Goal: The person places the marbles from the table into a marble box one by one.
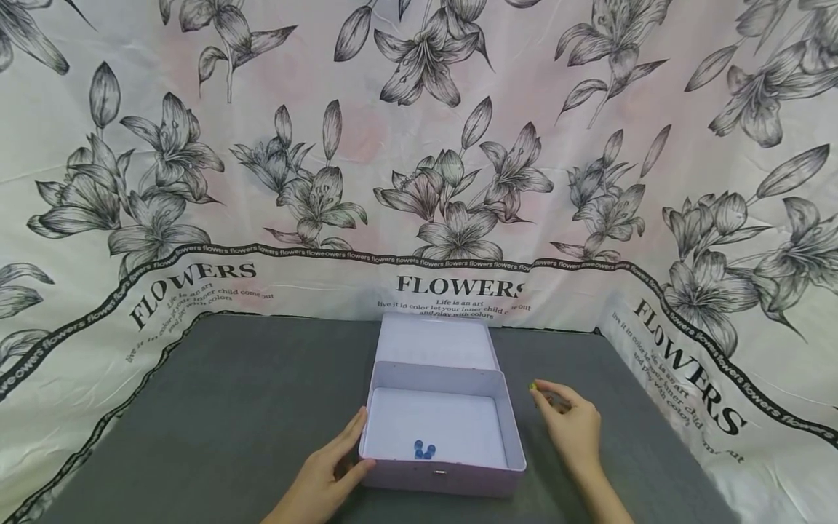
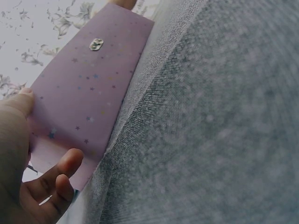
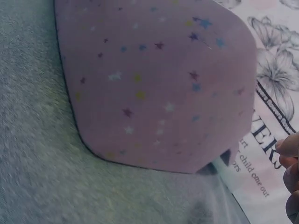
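The box (image 1: 471, 482) is touched by the relaxed left hand (image 1: 325, 466), as if for steadiness; blue beads (image 1: 431, 450) lie inside. Beside it, a yellowish bead (image 1: 533, 386), perhaps, is pinched by the right hand (image 1: 575, 428).

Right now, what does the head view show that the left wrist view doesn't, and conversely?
Head view only: four small round blue beads inside the open lilac rectangular box, and a tiny yellow-green object in the right hand.

Left wrist view only: coloured stars printed on the box's wall.

Both: the box, the left hand touching it, its silvery clasp, grey cloth and white flower-print fabric.
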